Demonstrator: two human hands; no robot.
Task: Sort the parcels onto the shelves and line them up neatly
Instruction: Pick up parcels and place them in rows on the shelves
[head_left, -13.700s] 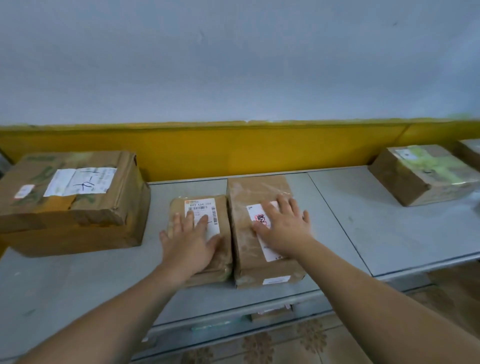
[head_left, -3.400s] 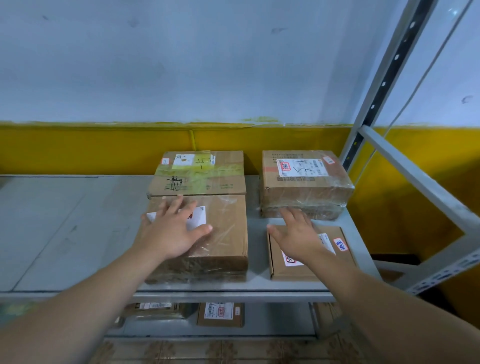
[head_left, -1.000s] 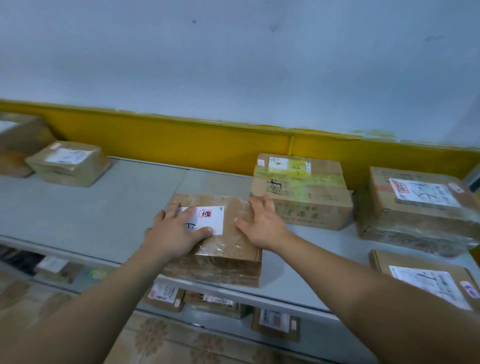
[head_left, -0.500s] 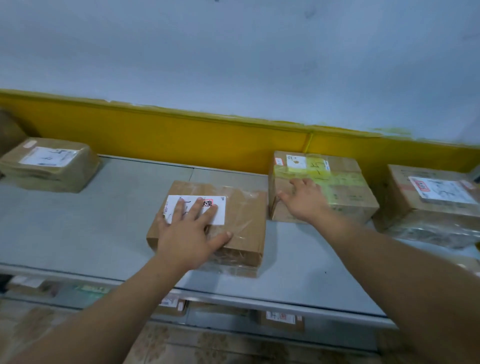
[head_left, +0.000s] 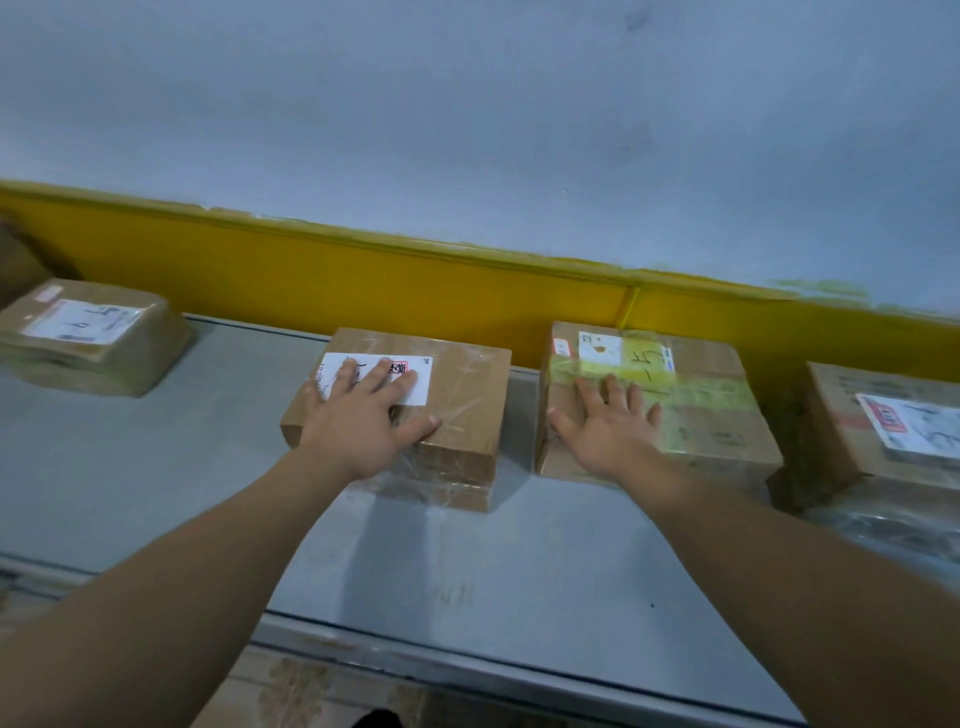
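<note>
Your left hand (head_left: 358, 421) lies flat on top of the taped brown parcel (head_left: 462, 405). Its fingers are straight and spread, the fingertips rest over the parcel's white label (head_left: 418, 374), and the thumb reaches out along the near edge; it grips nothing. Your right hand (head_left: 608, 431) lies just as flat on the near left part of the parcel with yellow-green tape (head_left: 717, 415), fingers straight and pointing toward the wall, and it holds nothing either. Both parcels sit on the grey shelf (head_left: 467, 571), side by side, with a narrow gap between them that falls between your two hands. Their far edges are close to the yellow band (head_left: 363, 280) of the wall. Well out beyond your left hand, another labelled parcel (head_left: 88, 338) rests on the same shelf. Just past the parcel under your right hand stands a fourth parcel (head_left: 852, 441) with a white label, partly cut off by the frame edge.
</note>
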